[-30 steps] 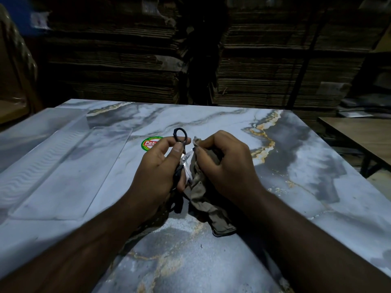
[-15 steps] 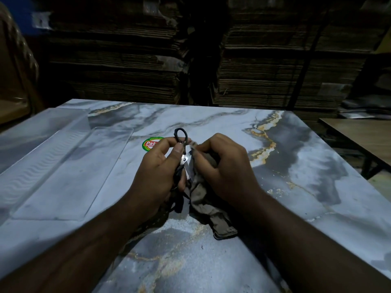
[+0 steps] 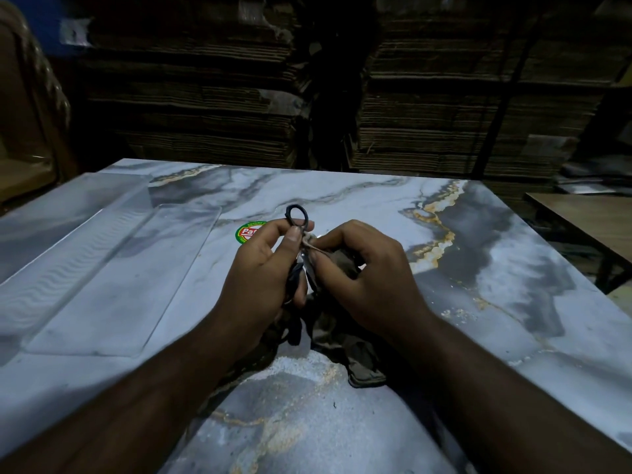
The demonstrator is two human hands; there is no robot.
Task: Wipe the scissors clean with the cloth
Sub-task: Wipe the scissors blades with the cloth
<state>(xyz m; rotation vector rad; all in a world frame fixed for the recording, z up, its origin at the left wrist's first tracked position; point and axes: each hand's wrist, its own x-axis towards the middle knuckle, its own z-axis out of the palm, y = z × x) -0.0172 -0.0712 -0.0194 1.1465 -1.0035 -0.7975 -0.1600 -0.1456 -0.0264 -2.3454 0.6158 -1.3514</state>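
Note:
My left hand (image 3: 261, 278) grips a pair of black-handled scissors (image 3: 297, 213) upright above the marble-patterned table (image 3: 359, 200); one finger loop sticks up past my thumb, and a sliver of metal blade shows between my hands. My right hand (image 3: 362, 275) pinches a brown-olive cloth (image 3: 359, 357) against the blade close to the pivot. The cloth's loose end hangs down and lies crumpled on the table under my wrists. Most of the blades are hidden by my fingers and the cloth.
A clear plastic sheet (image 3: 102, 275) lies flat on the table's left part. A round red-and-green sticker (image 3: 247, 231) sits just behind my left hand. Stacks of flattened cardboard (image 3: 205, 97) rise behind the table. A wooden table (image 3: 588, 217) stands at the right.
My right hand has slid the cloth up the blade toward the pivot and closer to my left thumb. The scissors stay held in the same place.

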